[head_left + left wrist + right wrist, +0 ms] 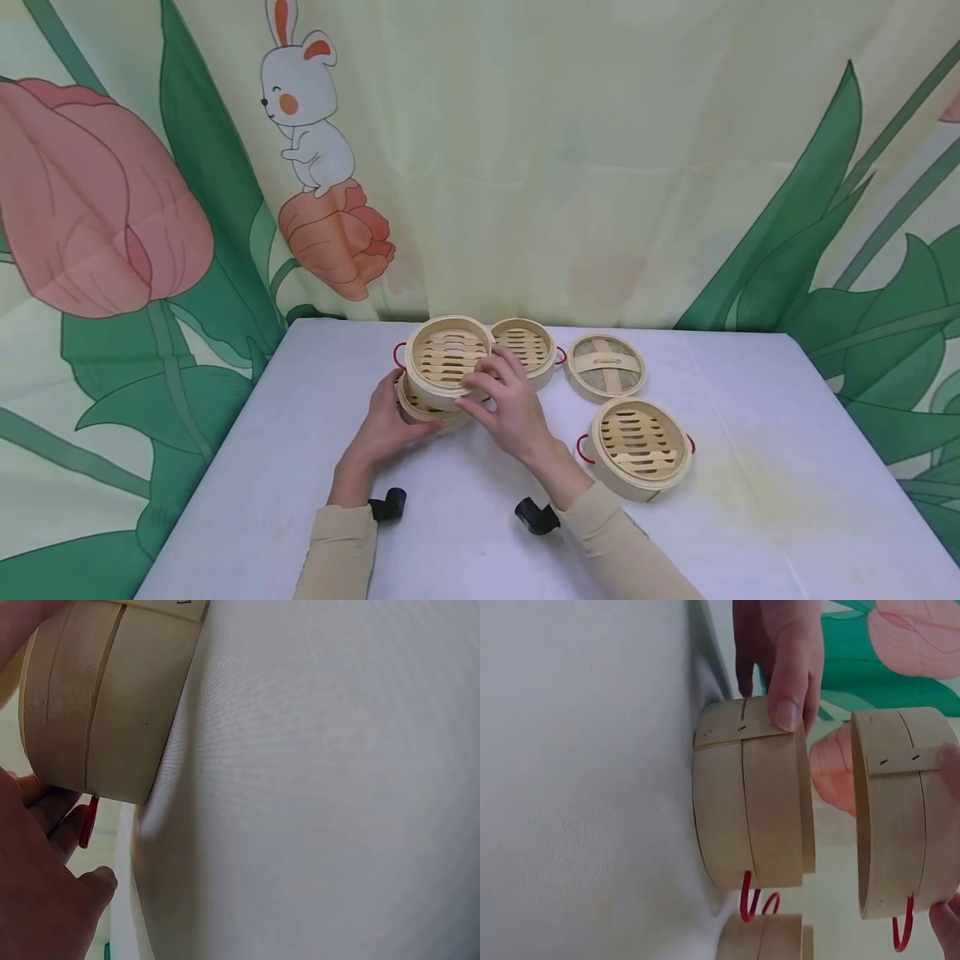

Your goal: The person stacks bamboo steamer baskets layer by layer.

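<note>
In the head view, my right hand (513, 408) grips the right side of a round bamboo steamer basket (450, 354) with a slatted floor. This basket is held above a second steamer basket (408, 408), which stands on the table. My left hand (382, 433) grips that lower basket, its thumb against the front wall. The right wrist view shows a gap between the held basket (889, 825) and the lower basket (772, 810), which are roughly in line. In the left wrist view, the lower basket (135, 712) sits beside my left fingers, near a red handle (88, 823).
Just behind the right hand stands another steamer basket (525, 346) with a red handle. A woven steamer lid (606, 367) lies right of it. Nearer the front right is one more basket (641, 446). A white cloth covers the table (465, 542); a printed curtain (585, 167) hangs behind.
</note>
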Available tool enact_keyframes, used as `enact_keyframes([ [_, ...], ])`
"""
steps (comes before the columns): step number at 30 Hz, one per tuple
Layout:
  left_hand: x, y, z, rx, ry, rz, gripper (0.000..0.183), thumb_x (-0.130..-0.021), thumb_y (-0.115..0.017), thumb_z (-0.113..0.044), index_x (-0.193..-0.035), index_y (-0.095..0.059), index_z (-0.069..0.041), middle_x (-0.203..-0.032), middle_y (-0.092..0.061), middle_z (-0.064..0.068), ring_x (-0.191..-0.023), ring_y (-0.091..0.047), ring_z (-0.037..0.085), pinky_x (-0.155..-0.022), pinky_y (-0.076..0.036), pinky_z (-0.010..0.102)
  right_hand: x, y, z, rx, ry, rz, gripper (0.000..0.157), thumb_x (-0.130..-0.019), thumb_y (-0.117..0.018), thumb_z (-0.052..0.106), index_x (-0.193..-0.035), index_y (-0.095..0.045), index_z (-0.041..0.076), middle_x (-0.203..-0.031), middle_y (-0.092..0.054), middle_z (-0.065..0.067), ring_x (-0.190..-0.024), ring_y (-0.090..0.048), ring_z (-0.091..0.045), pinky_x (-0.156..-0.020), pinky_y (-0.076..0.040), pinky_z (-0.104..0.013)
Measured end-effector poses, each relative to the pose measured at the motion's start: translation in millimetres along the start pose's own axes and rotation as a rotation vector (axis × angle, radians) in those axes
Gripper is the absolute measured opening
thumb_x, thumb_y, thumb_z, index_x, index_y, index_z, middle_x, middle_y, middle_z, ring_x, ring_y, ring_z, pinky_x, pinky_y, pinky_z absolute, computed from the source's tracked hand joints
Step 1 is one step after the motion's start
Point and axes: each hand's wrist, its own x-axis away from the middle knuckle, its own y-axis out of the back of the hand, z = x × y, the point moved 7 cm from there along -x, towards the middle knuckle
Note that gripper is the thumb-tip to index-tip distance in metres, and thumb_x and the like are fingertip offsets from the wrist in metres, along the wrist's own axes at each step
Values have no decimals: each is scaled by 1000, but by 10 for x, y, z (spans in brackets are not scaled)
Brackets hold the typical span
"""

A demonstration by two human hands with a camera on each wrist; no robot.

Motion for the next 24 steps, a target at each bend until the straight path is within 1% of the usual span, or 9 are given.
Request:
enact_keyframes([
  [6, 8, -2, 22, -1, 22, 2, 119, -68, -94, -34, -156, -19, -5, -155, -28, 19, -143, -26, 33, -115, -27, 53, -20, -89, 5, 8, -19, 9, 23, -79, -86, 21, -95, -73, 11, -103, -61, -8, -126, -48, -42, -111, -36, -47],
  [13, 11, -9, 34, -21, 40, -3, 124, -67, -94, -37, -156, -16, -1, -156, -27, 22, -143, -26, 34, -115, -29, 52, -22, -180, 17, 34, -40, 16, 25, -78, -87, 22, -95, -73, 11, -103, -61, -9, -126, -49, -43, -107, -40, -52],
  [19, 5, 9, 14, -8, 15, -24, 124, -67, -95, -36, -155, -17, 3, -154, -30, 24, -142, -27, 36, -114, -29, 53, -8, -246, 18, 41, -69, 28, 25, -79, -87, 21, -97, -74, 11, -103, -61, -8, -125, -50, -42, -105, -41, -54],
  [24, 8, 17, 7, -10, 5, -31, 122, -66, -95, -38, -154, -20, 3, -152, -33, 24, -139, -30, 36, -113, -30, 52, 23, -301, 16, 49, -82, 36, 24, -80, -86, 22, -97, -74, 12, -103, -60, -8, -124, -50, -42, -106, -41, -51],
])
